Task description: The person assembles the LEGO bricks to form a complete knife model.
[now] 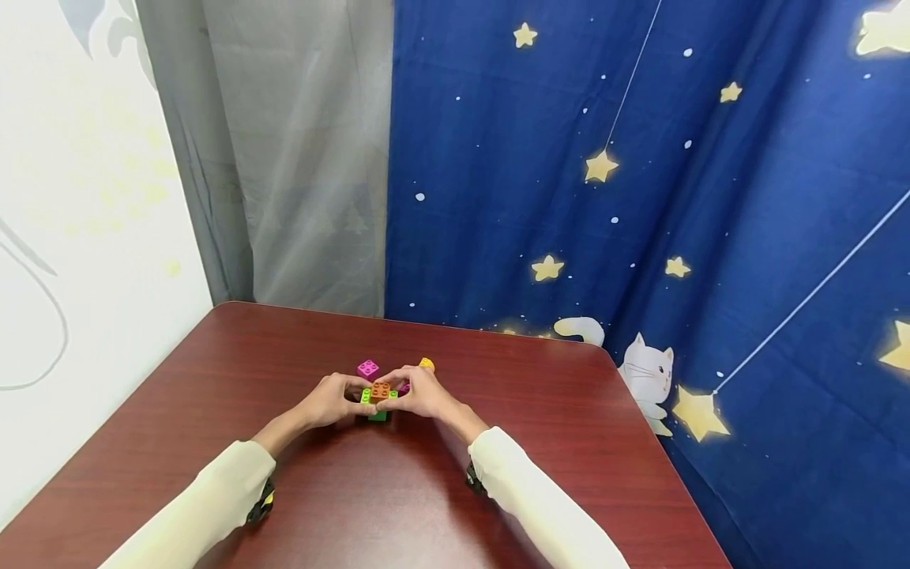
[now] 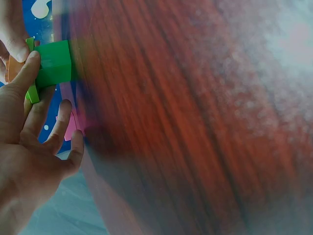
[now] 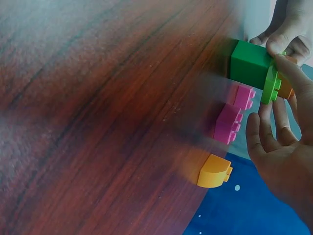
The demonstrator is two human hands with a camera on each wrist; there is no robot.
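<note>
A small stack of toy building bricks stands on the table: a dark green block (image 3: pixel 249 61) at the bottom, a flat light green brick (image 3: pixel 269 85) across it, and an orange brick (image 1: pixel 381 390) on top. From the left side, my left hand (image 1: pixel 332 401) pinches the orange brick between thumb and fingers. My right hand (image 1: pixel 425 393) pinches the same brick from the opposite side. In both wrist views, fingers partly cover the orange brick, so whether it is fully seated cannot be told.
Behind the stack lie a pink brick (image 3: pixel 243 97), a magenta brick (image 3: pixel 228 123) and a yellow brick with a rounded side (image 3: pixel 213 171). The reddish-brown table (image 1: pixel 341 506) ends at the back before grey and blue curtains (image 1: pixel 498 197). A white panel (image 1: pixel 85 237) borders its left.
</note>
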